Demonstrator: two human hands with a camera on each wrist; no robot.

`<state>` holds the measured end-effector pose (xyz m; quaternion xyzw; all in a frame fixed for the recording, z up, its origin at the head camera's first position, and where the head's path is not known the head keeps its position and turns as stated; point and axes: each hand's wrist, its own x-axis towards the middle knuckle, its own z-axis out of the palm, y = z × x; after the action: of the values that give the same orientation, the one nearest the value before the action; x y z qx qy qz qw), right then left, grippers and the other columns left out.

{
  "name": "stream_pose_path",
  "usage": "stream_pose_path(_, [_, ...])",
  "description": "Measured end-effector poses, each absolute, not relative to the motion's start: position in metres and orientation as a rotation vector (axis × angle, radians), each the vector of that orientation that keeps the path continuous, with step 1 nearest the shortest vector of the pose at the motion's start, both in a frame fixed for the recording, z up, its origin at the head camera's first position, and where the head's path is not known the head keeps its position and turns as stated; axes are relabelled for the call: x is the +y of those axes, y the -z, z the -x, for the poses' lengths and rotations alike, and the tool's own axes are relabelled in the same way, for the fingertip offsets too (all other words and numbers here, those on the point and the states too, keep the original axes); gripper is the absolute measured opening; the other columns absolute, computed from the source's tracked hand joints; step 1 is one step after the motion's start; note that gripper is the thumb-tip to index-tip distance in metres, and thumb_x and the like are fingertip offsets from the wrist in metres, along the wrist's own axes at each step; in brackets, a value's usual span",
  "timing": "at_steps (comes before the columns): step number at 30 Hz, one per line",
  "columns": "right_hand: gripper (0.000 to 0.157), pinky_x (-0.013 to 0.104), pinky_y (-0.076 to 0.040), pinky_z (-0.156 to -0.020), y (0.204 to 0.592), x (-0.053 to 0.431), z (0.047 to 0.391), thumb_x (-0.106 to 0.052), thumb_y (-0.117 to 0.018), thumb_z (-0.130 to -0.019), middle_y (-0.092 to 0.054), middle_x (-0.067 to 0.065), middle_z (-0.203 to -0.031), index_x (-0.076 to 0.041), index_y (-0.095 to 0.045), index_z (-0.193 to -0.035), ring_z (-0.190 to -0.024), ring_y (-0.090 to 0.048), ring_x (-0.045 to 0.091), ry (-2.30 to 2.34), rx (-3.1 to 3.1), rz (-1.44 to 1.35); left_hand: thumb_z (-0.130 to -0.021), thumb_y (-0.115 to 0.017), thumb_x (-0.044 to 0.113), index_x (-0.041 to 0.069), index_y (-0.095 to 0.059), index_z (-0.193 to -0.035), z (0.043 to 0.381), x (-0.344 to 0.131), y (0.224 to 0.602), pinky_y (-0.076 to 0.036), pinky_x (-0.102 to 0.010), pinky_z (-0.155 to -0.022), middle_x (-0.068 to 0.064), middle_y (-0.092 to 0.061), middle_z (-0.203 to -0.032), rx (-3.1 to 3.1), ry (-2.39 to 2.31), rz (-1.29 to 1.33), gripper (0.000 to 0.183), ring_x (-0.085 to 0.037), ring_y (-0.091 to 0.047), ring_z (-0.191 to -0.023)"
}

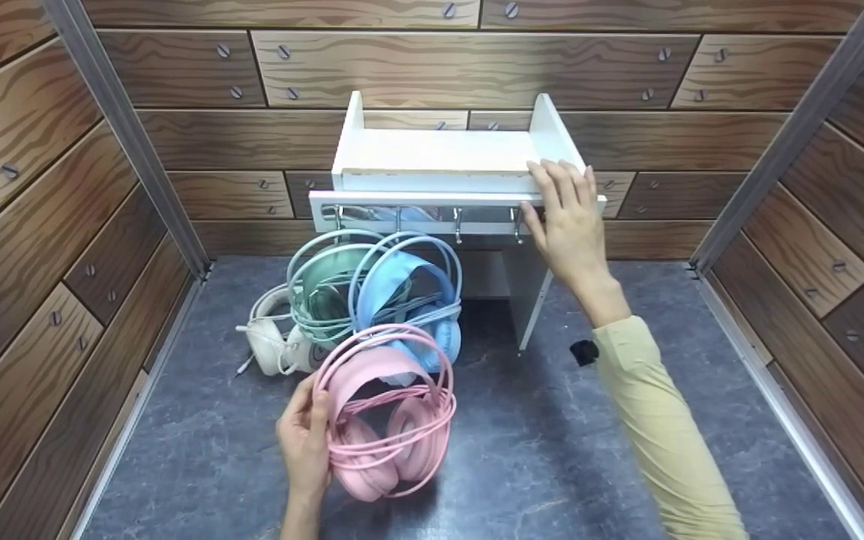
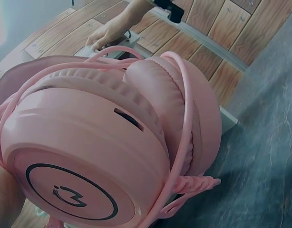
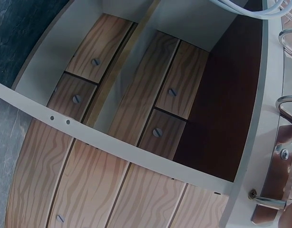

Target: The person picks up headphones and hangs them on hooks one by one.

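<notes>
My left hand grips the pink headphones by the side, with the thumb on the front. Their cable is looped around the band and ear cups; one ear cup fills much of the left wrist view. The right hand rests on the right end of a white shelf unit, fingers over its front edge and thumb by the hook rail. Below the rail's left hooks hang green headphones and blue headphones, partly covered by the pink pair. White headphones show behind them at the left.
Two metal hooks on the rail's right half carry nothing. The unit's side panel reaches down toward the dark grey floor. Wood-patterned walls enclose the space. A small black device sits at the right wrist.
</notes>
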<state>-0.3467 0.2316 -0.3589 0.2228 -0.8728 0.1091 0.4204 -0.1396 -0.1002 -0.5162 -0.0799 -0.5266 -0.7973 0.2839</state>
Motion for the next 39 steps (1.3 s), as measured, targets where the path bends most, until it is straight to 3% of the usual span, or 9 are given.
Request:
stream_pose_path(9, [0.051,0.057,-0.018,-0.122,0.359,0.232,0.346,-0.039,-0.044,-0.107,-0.049,0.012,-0.143,-0.013,-0.042,-0.151,-0.139,-0.038,0.033,-0.275,-2.182,-0.564,-0.100,-0.050,-0.006,-0.010,-0.064,-0.123,0.145,-0.085,0.509,-0.056,-0.024,-0.090,-0.003,-0.072,-0.118,-1.443,2.111,0.192,0.027,-0.012,-0.068,-0.106])
stream_pose_path(16, [0.051,0.050,-0.009,-0.125,0.359,0.233,0.346,-0.040,-0.044,-0.107,-0.049,0.012,-0.143,-0.013,-0.043,-0.151,-0.139,-0.038,0.033,-0.283,-2.184,-0.560,-0.101,-0.053,-0.001,-0.013,-0.061,-0.124,0.149,-0.079,0.501,-0.054,-0.025,-0.094,-0.002,-0.071,-0.120,-1.445,2.112,0.180,0.028,-0.013,-0.067,-0.109])
stream_pose_path(24, [0.051,0.049,-0.009,-0.125,0.359,0.231,0.346,-0.040,-0.044,-0.107,-0.049,0.013,-0.143,-0.013,-0.043,-0.151,-0.139,-0.038,0.033,-0.287,-2.192,-0.556,-0.101,-0.052,-0.002,-0.018,-0.058,-0.125,0.154,-0.072,0.492,-0.054,-0.026,-0.096,-0.004,-0.070,-0.119,-1.458,2.097,0.188,0.029,-0.014,-0.066,-0.110])
stream_pose_path(39, [0.051,0.051,-0.011,-0.125,0.358,0.232,0.345,-0.040,-0.043,-0.108,-0.049,0.013,-0.144,-0.014,-0.043,-0.151,-0.140,-0.037,0.033,-0.286,-2.199,-0.556,-0.102,-0.054,0.004,-0.013,-0.059,-0.127,0.163,-0.052,0.477,-0.054,-0.028,-0.095,-0.008,-0.069,-0.118,-1.415,2.193,0.160,0.030,-0.016,-0.066,-0.108])
